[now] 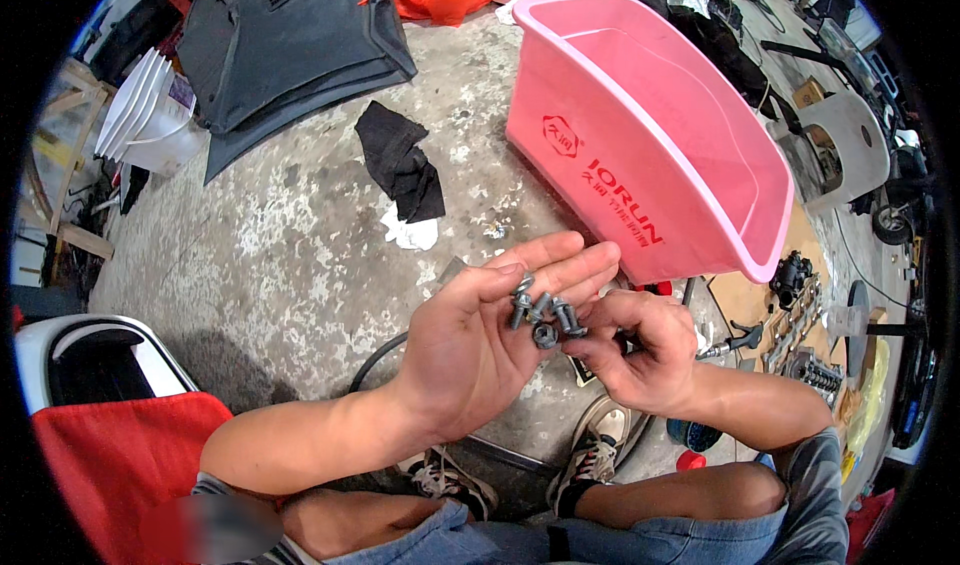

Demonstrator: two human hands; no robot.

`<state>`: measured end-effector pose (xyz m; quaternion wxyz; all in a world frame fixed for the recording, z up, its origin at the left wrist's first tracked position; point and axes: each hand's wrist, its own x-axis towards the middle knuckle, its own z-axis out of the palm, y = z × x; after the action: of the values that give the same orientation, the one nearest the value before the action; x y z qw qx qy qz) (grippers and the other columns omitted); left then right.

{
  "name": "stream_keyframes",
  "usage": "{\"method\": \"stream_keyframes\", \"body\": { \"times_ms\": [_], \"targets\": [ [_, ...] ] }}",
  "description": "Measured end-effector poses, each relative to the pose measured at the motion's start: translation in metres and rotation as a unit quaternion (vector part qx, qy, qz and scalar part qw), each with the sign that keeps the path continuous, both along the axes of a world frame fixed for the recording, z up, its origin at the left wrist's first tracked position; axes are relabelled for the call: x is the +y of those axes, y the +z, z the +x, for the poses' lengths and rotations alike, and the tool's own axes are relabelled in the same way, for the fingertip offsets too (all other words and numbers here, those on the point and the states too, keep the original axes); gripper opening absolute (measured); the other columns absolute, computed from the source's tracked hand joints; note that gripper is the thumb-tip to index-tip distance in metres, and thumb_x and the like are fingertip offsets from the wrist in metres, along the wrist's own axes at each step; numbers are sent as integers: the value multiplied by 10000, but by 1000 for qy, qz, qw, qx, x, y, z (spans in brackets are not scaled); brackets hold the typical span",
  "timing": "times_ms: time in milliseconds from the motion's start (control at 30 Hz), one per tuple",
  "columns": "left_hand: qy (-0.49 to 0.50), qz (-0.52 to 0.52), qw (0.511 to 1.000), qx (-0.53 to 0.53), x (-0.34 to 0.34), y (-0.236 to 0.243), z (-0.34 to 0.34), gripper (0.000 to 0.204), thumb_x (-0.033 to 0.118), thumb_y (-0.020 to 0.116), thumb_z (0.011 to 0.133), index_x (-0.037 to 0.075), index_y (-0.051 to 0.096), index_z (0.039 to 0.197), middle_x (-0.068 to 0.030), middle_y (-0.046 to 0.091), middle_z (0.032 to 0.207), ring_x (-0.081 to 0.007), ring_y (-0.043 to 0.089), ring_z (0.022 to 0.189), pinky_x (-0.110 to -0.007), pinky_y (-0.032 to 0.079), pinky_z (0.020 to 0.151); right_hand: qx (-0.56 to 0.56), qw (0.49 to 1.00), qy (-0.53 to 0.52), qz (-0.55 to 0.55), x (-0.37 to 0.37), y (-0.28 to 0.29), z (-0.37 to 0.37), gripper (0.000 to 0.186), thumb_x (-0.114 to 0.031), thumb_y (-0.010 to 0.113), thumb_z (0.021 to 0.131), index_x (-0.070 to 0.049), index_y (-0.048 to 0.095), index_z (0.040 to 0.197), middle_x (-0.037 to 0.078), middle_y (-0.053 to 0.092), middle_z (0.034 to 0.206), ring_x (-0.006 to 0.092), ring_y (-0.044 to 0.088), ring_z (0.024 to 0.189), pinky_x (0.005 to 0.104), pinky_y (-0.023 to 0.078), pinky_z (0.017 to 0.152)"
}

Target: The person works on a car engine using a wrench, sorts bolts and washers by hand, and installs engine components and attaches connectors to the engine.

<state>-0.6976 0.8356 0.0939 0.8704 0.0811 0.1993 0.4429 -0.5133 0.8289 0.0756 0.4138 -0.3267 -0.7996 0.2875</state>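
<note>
Several grey metal bolts lie in the upturned palm and on the fingers of my left hand, which is held out flat over the concrete floor, fingers extended. My right hand is beside it, closed with thumb and forefinger around a bolt at the right side of the group; whatever else its curled fingers hold is partly hidden. My feet in laced shoes are below my hands.
A pink tub stands beyond my hands. Black panels, a black cloth and white buckets lie farther off. A black hose crosses near my feet. Metal parts on cardboard are at right, a red-draped seat at left.
</note>
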Motion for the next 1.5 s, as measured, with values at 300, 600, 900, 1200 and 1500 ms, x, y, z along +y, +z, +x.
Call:
{"method": "stream_keyframes", "body": {
  "times_ms": [300,600,900,1200,1500],
  "targets": [
    [1,-39,999,3,2,-3,-2,463,207,358,893,-40,402,1282,-278,389,1380,-370,367,1312,-435,354,1060,240,937,-50,-249,-4,-4,-5,183,45,551,784,-36,449,912,86,563,737,87,464,502,226,379,448],
    [-13,-21,999,33,2,-18,-5,502,232,366,897,-33,372,1324,-182,479,1337,-237,538,1125,-375,395,1016,-76,985,42,-151,24,22,-1,260,-10,592,767,-5,566,1025,113,628,872,191,584,616,304,474,553],
    [-9,-54,998,32,1,-22,-1,502,221,361,897,-37,374,1327,-185,477,1339,-224,552,1093,-372,412,988,-143,977,24,-157,19,25,0,125,-11,603,809,0,537,915,148,619,818,292,634,729,363,505,635],
    [25,-23,995,90,-3,-16,13,511,215,389,873,-40,382,1316,-162,549,1206,-217,541,1079,-379,382,1001,57,960,-59,-267,12,8,-19,91,28,590,839,9,574,926,128,656,839,210,664,701,317,511,610],
    [41,-33,993,110,-5,-14,18,510,206,385,853,-47,409,1295,-157,545,1191,-230,516,1094,-370,379,986,3,976,-30,-218,15,6,-13,112,32,630,818,18,574,914,111,657,831,187,652,741,285,515,648]
  ]
}}
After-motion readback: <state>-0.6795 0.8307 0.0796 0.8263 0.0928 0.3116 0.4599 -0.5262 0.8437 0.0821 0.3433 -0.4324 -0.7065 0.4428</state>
